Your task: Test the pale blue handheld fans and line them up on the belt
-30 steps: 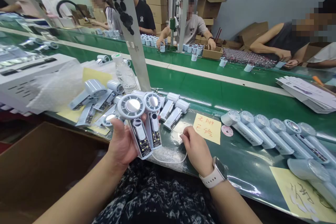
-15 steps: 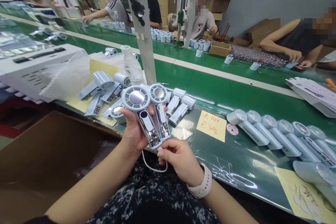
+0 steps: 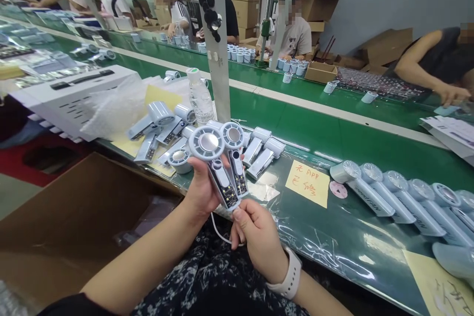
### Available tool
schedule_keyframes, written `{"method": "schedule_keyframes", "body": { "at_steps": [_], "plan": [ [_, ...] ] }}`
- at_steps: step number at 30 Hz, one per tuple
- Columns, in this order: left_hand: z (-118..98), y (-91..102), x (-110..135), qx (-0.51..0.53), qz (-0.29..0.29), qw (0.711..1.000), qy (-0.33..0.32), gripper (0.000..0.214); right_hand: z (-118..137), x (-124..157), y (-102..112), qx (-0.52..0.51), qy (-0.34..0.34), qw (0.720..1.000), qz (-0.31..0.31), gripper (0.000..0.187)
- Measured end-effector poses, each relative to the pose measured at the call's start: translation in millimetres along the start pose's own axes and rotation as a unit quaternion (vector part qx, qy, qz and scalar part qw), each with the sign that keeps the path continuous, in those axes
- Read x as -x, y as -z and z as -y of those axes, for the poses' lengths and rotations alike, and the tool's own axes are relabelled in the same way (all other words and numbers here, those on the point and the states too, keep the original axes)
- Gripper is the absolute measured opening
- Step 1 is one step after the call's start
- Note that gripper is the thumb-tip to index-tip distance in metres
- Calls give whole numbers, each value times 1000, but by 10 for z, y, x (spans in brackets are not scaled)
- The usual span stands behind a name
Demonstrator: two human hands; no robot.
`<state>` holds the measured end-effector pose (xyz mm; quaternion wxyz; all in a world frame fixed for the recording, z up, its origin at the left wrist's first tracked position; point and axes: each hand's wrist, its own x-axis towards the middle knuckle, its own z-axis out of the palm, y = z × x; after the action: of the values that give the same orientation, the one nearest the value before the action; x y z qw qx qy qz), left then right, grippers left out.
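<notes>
Since the earlier frame my right hand (image 3: 255,239) had come up off the green conveyor belt (image 3: 326,133) to the foot of the two handheld fans (image 3: 222,182), which stood in my left hand (image 3: 202,191) above my lap, just off the belt's near edge. Their round heads were up, and the circuit boards showed through their clear handles. My left fingers (image 3: 198,170) curled around behind both handles, pressing them together against my palm. My right thumb and fingers were drawn together in a pinch at the base of the nearer fan, and a thin white cable (image 3: 219,233) looped out below them. I could not tell whether its plug was seated. Both forearms angled inward from the bottom of the view, with a white-strapped smartwatch (image 3: 288,276) on my right wrist. Just beyond my hands lay a heap of pale blue fan parts (image 3: 155,128) on the belt, and a yellow note with red writing (image 3: 307,183) sat to the right. Further right ran a row of finished fans (image 3: 392,197). A water bottle (image 3: 200,96) stood behind the heap, beside a metal post (image 3: 218,79).
</notes>
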<state>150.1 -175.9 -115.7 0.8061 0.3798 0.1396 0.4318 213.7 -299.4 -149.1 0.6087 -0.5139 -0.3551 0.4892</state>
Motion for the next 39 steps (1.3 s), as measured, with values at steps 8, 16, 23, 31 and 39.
{"method": "schedule_keyframes", "body": {
  "at_steps": [8,16,23,31,39],
  "plan": [
    [-46,-71,4,53,-1,998,28,65,128,32,113,143,150,978,30,26],
    [-100,-99,82,50,42,998,6,64,-4,38,36,0,61,997,-42,42],
    [-87,-42,95,31,62,998,4,64,62,40,149,-58,11,998,7,49],
    [-12,-122,130,-8,27,999,-30,66,4,41,10,-100,6,994,-53,53],
    [-93,-62,24,-60,16,995,-79,65,194,1,415,160,141,975,-68,40]
  ]
}}
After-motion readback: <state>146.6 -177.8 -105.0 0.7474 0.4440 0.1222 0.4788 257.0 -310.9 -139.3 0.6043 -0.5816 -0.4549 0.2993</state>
